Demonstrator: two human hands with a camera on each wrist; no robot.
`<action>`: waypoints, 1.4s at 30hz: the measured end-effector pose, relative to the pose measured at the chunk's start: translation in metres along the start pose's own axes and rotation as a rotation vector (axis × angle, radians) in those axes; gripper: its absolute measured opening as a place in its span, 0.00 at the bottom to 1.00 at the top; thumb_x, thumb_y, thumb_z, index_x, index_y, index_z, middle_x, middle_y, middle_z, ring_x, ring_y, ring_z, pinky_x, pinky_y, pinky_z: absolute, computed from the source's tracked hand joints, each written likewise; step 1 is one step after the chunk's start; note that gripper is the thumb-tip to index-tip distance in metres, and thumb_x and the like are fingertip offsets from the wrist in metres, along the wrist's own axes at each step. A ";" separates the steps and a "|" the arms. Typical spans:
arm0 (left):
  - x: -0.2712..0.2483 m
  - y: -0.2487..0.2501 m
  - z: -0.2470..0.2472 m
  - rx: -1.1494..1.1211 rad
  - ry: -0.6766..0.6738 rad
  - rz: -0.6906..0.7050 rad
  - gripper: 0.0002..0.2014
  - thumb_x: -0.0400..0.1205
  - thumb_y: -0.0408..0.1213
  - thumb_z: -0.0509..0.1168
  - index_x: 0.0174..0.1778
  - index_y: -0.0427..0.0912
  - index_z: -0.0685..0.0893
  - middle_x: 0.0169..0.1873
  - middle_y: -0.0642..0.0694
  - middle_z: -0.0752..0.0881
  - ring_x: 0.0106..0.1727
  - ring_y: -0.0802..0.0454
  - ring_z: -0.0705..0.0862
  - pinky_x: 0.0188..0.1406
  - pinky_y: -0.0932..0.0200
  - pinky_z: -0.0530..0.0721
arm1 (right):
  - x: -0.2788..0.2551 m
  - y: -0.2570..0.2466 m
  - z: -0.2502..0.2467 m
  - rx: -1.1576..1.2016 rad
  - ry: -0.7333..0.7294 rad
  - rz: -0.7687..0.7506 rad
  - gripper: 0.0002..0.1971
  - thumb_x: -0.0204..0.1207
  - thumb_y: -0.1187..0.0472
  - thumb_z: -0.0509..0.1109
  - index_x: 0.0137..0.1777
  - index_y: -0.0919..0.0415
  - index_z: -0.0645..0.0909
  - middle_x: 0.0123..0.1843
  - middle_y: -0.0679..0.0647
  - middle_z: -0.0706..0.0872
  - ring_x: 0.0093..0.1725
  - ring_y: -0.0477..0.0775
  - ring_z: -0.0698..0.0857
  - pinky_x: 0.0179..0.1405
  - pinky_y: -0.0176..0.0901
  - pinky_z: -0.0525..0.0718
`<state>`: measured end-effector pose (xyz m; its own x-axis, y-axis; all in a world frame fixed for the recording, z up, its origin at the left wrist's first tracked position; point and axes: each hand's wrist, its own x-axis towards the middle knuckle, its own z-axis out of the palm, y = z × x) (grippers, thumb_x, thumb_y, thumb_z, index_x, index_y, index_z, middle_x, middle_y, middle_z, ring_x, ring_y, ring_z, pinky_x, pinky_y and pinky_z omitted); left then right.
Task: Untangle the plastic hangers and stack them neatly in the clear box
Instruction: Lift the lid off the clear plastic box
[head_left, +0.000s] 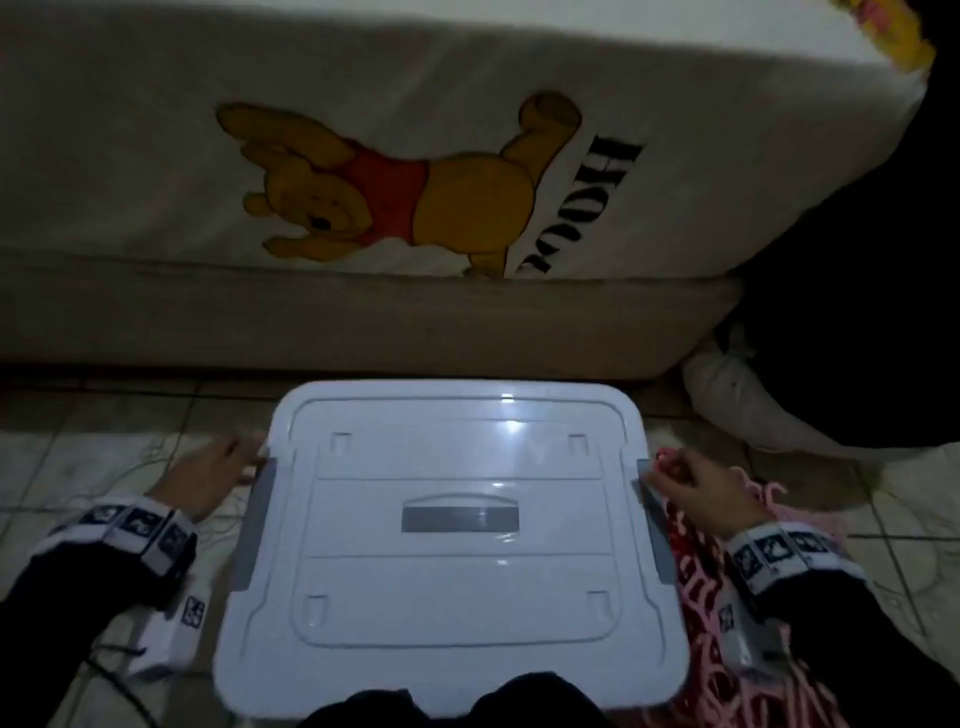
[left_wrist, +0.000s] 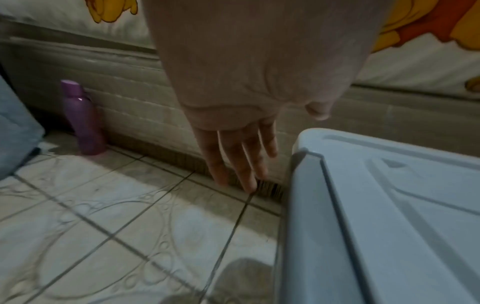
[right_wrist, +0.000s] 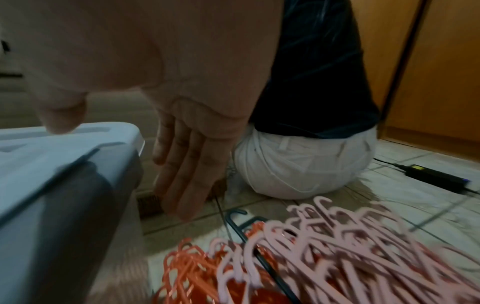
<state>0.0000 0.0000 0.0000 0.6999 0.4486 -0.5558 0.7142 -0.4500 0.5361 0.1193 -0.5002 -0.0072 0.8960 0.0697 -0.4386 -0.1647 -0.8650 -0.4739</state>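
The clear box (head_left: 452, 525) sits on the tiled floor (left_wrist: 109, 232) in front of the person, its pale lid (head_left: 457, 431) still on, with a grey latch on each short side. The left hand (head_left: 210, 475) hovers beside the box's left edge, fingers straight and spread, holding nothing; in the left wrist view the fingers (left_wrist: 233, 156) point down toward the floor, just apart from the lid's corner. The right hand (head_left: 693, 486) is at the right edge near the right latch (head_left: 657, 519); the right wrist view shows its fingers (right_wrist: 187, 164) extended and relaxed, empty, though blur makes it hard to tell whether they touch the box.

The plastic hangers (right_wrist: 324, 257) lie in a tangled heap on the floor just right of the box, pink ones over orange, with a dark one threaded through. A mattress with a cartoon bear sheet (head_left: 415, 197) stands behind the box. A purple bottle (left_wrist: 82, 117) stands upright against its base on the left. A seated person in white trousers (right_wrist: 306, 164) is on the right, near a black power adapter (right_wrist: 436, 176).
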 end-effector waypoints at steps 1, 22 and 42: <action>0.007 -0.001 0.005 -0.054 0.001 0.027 0.22 0.86 0.52 0.54 0.60 0.37 0.81 0.53 0.41 0.84 0.47 0.48 0.84 0.53 0.51 0.77 | 0.007 0.001 0.003 0.001 0.017 -0.008 0.16 0.74 0.45 0.72 0.49 0.58 0.80 0.41 0.53 0.85 0.42 0.52 0.82 0.43 0.42 0.74; -0.039 -0.009 0.016 0.210 0.075 0.052 0.19 0.84 0.48 0.61 0.59 0.34 0.81 0.52 0.35 0.85 0.48 0.41 0.86 0.41 0.54 0.83 | -0.026 -0.019 0.010 -0.303 -0.067 0.124 0.21 0.78 0.43 0.66 0.47 0.64 0.77 0.47 0.61 0.81 0.49 0.58 0.81 0.46 0.44 0.76; -0.041 -0.041 0.059 0.474 0.369 0.216 0.16 0.87 0.35 0.49 0.64 0.32 0.76 0.50 0.31 0.86 0.50 0.32 0.85 0.48 0.45 0.81 | -0.055 0.001 0.071 -0.391 0.262 -0.077 0.15 0.85 0.64 0.48 0.62 0.70 0.72 0.61 0.69 0.78 0.60 0.69 0.81 0.55 0.53 0.80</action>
<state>-0.0586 -0.0454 -0.0369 0.8451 0.5083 -0.1655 0.5342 -0.8148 0.2253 0.0406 -0.4694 -0.0375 0.9816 0.0571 -0.1822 0.0292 -0.9878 -0.1526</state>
